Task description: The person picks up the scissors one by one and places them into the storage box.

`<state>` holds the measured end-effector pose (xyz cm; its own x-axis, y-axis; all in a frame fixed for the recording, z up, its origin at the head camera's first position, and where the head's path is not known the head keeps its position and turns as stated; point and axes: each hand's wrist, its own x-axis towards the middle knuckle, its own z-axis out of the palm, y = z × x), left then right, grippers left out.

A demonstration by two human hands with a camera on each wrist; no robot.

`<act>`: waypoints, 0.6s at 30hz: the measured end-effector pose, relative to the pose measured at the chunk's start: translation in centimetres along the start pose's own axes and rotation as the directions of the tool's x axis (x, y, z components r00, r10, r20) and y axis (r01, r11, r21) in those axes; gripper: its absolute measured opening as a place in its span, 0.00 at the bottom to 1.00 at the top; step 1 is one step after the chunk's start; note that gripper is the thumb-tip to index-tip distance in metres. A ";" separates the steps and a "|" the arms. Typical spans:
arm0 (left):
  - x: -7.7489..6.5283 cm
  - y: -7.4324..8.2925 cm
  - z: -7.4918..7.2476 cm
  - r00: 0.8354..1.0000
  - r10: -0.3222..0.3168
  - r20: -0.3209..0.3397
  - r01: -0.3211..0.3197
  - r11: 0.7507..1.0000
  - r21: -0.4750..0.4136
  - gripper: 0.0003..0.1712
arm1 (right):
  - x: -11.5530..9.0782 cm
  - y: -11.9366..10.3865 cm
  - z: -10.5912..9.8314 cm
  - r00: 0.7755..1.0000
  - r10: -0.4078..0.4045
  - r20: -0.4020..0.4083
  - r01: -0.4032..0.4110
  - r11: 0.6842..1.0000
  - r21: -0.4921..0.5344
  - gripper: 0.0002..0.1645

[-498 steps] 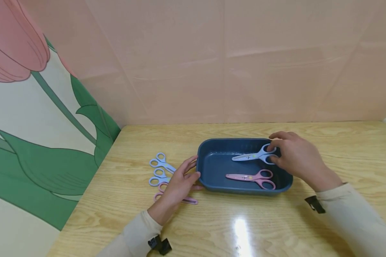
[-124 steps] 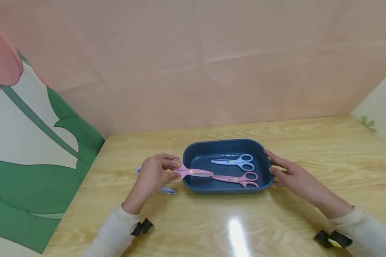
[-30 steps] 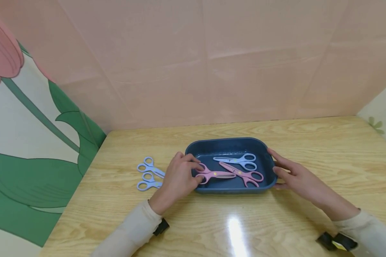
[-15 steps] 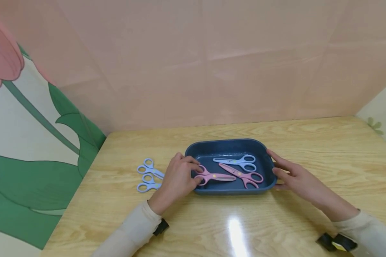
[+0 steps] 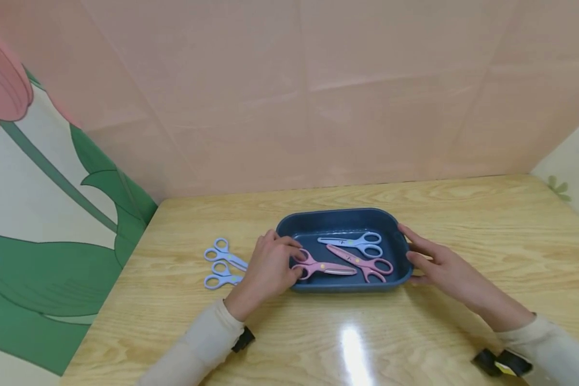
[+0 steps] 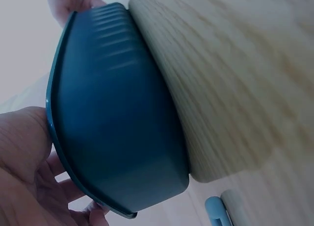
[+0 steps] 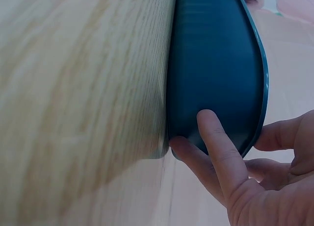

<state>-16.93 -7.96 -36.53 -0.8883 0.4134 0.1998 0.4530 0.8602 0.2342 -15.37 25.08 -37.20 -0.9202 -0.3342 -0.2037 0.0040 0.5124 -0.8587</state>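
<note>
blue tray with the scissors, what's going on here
A person's left hand has its fingers at the handles of the pink scissors inside a blue tray. The right hand rests its fingers against the tray's right end. The tray also holds another pink pair and a light blue pair. Two more light blue scissors lie on the table, left of the tray, partly hidden by the left hand.

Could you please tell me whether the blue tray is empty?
Not empty: in the head view, one blue pair of scissors and two pink pairs are inside the tray.
</note>
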 end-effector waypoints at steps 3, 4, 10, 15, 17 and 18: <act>-0.1 -0.1 -0.1 1.000 -0.003 0.004 0.004 1.000 -0.012 0.09 | 0.0 -0.2 0.1 1.000 0.007 -0.003 -0.007 1.000 -0.016 0.36; -0.1 -0.1 -0.1 1.000 -0.004 0.007 0.005 1.000 -0.014 0.09 | -0.1 -0.2 0.1 1.000 0.007 -0.006 -0.007 1.000 -0.019 0.36; -0.2 -0.1 -0.1 1.000 -0.014 0.016 0.014 1.000 -0.008 0.07 | 0.0 -0.3 0.1 1.000 -0.005 -0.009 0.005 1.000 -0.021 0.36; -0.2 -0.1 -0.1 1.000 -0.013 0.015 0.013 1.000 -0.005 0.07 | 0.0 -0.1 0.1 1.000 0.001 -0.007 -0.001 1.000 -0.019 0.36; -0.2 -0.1 0.0 1.000 -0.009 0.012 0.009 1.000 -0.005 0.07 | 0.0 -0.1 0.1 1.000 0.002 -0.007 -0.002 1.000 -0.017 0.36; -0.1 -0.1 0.0 1.000 -0.006 0.010 0.006 1.000 -0.003 0.07 | -0.1 -0.1 0.1 1.000 0.003 -0.007 -0.003 1.000 -0.015 0.36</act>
<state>-16.83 -8.08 -36.56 -0.8917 0.4111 0.1893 0.4478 0.8617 0.2385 -15.26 24.95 -37.18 -0.9229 -0.3272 -0.2028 0.0008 0.5252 -0.8510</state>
